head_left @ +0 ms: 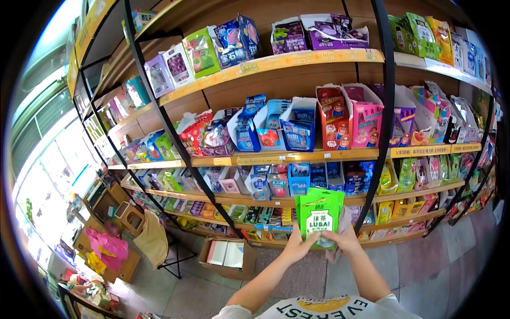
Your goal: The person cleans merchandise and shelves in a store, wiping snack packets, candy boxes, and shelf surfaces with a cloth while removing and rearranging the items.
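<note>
In front of my body I hold up a bright green snack packet (320,207) with a white label reading LUBAI. My left hand (297,244) is closed on its lower left edge, thumb across the front. On the lower right, my right hand (346,241) grips it in the same way, the thumb near the clear window at the bottom. Something pale and greyish (346,218) shows behind the packet beside my right hand; what it is I cannot make out. Just beyond the packet is a lower shelf (282,202) lined with candy bags.
Tall black-framed shelves (387,90) carry many boxed snack bags. An open cardboard box (228,258) stands on the floor at left. Near it are a folding chair (154,239), a wooden stool (129,217) and a pink bag (108,249).
</note>
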`<state>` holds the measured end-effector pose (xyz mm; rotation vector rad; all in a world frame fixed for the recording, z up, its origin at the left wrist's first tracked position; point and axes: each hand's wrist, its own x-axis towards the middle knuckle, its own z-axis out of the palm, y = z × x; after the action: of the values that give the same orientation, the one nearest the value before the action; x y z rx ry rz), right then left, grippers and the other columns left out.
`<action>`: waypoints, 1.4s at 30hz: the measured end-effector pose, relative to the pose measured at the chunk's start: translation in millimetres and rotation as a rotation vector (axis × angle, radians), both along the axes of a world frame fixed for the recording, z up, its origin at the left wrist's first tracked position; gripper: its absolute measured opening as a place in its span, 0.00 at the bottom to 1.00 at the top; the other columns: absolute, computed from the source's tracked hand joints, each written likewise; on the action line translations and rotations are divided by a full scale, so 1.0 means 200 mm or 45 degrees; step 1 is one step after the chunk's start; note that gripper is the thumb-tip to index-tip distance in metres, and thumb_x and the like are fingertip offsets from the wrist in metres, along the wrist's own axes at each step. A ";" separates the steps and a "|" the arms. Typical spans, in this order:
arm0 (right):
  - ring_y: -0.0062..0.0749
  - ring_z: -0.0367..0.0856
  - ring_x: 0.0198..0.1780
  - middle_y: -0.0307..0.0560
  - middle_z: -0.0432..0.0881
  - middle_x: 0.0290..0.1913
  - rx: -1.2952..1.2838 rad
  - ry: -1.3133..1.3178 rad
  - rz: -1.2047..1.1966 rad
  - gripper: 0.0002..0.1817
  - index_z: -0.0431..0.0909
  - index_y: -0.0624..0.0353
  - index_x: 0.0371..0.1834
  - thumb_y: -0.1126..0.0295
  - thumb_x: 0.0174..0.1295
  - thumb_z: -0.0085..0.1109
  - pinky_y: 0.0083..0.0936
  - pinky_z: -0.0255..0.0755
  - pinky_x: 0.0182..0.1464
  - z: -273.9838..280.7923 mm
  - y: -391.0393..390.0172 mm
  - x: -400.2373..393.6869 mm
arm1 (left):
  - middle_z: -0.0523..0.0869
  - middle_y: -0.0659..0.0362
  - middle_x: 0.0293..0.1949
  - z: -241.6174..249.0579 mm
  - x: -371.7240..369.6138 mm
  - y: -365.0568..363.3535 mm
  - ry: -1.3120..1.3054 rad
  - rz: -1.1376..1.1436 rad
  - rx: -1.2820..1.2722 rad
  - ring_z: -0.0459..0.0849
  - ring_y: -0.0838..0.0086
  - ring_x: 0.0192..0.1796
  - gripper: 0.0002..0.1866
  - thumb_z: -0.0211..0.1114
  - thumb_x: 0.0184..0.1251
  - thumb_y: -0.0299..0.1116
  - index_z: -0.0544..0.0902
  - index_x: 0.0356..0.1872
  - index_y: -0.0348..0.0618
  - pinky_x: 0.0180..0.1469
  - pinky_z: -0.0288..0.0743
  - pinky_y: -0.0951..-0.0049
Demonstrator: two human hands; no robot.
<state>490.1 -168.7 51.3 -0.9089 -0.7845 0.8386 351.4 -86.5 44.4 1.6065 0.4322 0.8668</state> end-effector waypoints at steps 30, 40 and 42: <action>0.27 0.68 0.53 0.46 0.71 0.52 0.119 -0.214 -0.209 0.39 0.62 0.67 0.55 0.75 0.37 0.72 0.26 0.62 0.56 0.12 -0.40 0.45 | 0.71 0.52 0.49 0.10 0.46 -0.20 -0.018 -0.182 -0.172 0.73 0.69 0.50 0.39 0.72 0.44 0.30 0.56 0.56 0.34 0.50 0.70 0.72; 0.26 0.72 0.48 0.45 0.75 0.47 0.059 -0.349 -0.419 0.34 0.67 0.66 0.51 0.73 0.37 0.72 0.25 0.65 0.52 0.07 -0.61 0.62 | 0.79 0.55 0.43 0.10 0.66 -0.36 0.257 -0.457 -0.369 0.78 0.73 0.43 0.24 0.69 0.48 0.28 0.73 0.48 0.36 0.45 0.73 0.74; 0.26 0.72 0.48 0.45 0.75 0.47 0.030 -0.365 -0.461 0.35 0.67 0.66 0.51 0.73 0.36 0.72 0.26 0.65 0.53 0.09 -0.65 0.63 | 0.80 0.56 0.41 0.15 0.69 -0.40 0.271 -0.490 -0.353 0.79 0.74 0.41 0.23 0.70 0.47 0.29 0.74 0.46 0.36 0.43 0.74 0.75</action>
<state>616.1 -299.5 68.9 -1.1243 -0.8408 0.3852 490.0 -166.5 74.0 1.4619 0.3575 0.3304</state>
